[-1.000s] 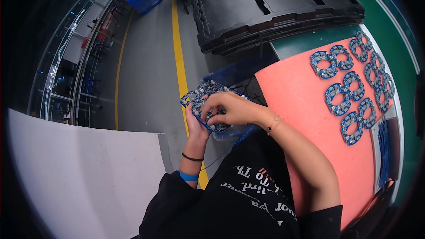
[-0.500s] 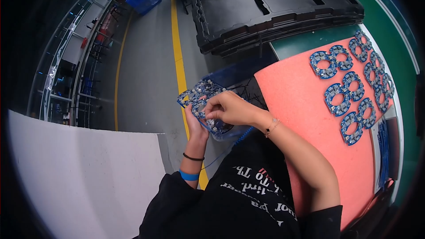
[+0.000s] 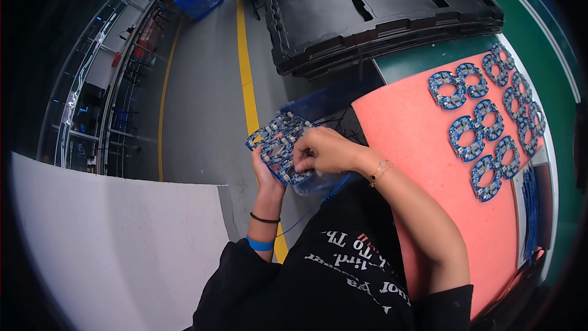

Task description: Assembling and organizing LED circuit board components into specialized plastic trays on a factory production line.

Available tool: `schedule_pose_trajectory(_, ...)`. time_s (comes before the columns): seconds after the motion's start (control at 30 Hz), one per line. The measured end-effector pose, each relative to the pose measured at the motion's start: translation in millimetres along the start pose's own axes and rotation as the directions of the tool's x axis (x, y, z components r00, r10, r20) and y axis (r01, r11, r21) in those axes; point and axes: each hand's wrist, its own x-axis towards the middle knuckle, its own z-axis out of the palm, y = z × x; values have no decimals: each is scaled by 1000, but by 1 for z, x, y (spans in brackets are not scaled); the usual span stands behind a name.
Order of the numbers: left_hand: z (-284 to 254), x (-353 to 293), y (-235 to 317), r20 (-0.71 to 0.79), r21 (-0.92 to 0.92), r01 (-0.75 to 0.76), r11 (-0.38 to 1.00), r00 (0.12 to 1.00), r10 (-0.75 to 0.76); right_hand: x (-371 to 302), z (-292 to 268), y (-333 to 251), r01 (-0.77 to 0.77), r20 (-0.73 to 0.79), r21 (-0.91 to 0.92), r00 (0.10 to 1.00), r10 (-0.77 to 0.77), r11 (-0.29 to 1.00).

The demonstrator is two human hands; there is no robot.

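A blue circuit board panel (image 3: 278, 142) with round cut-outs and small pale parts is tilted in front of me, over a translucent blue bin (image 3: 327, 101). My left hand (image 3: 264, 170) grips its near left edge from below, thumb on the rim. Over the panel's right side is my right hand (image 3: 318, 150), fingers curled and pinched close to the board surface. Whatever those fingertips pinch is hidden by the hand. Thin dark strips (image 3: 349, 129) lie in the bin beyond my right hand.
On the pink mat (image 3: 410, 129) to the right lie several blue ring-shaped circuit boards (image 3: 465, 138). Stacked black trays (image 3: 386, 12) stand at the far side. A white surface (image 3: 122, 239) is at the left, and a coiled blue cord (image 3: 335, 188) hangs near my body.
My right hand has shifted slightly right along the panel. The panel has tilted a little, and my left hand has moved slightly left with it.
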Motion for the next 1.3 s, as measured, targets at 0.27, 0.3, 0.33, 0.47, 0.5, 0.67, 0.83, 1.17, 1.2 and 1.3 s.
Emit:
schedule_pose_trajectory(0.27,7,-6,5,-38,35,-40,999,998,41,-1,-8,11,183,-192,-78,962,-195,980)
schedule_pose_trajectory(0.3,5,-5,5,-26,41,-37,998,999,38,-2,-7,12,200,-125,-145,968,-219,969)
schedule_pose_trajectory(0.33,2,-3,5,-14,46,-33,998,999,34,-3,-6,11,175,-87,-187,977,-194,967)
schedule_pose_trajectory(0.47,-1,0,1,-21,52,-54,997,998,55,-1,-4,9,59,-66,-220,995,-76,974)
schedule_pose_trajectory(0.5,-1,0,1,-7,29,-52,998,999,52,0,-4,10,24,-74,-171,997,-37,985)
schedule_pose_trajectory(0.67,-3,0,1,0,39,-65,997,998,65,0,-14,0,-111,-139,36,984,115,993)
schedule_pose_trajectory(0.83,8,-8,5,-12,94,-26,995,1000,27,-1,-10,11,14,-220,-83,975,-32,996)
schedule_pose_trajectory(1.17,5,-4,3,1,59,-57,997,998,57,0,-10,0,15,-223,84,975,4,996)
schedule_pose_trajectory(1.2,5,-5,3,-16,62,-54,997,998,55,0,-13,-5,-27,-213,162,975,62,986)
schedule_pose_trajectory(1.3,10,-11,6,-18,87,-29,996,999,31,1,-13,4,110,-388,-45,914,-119,993)
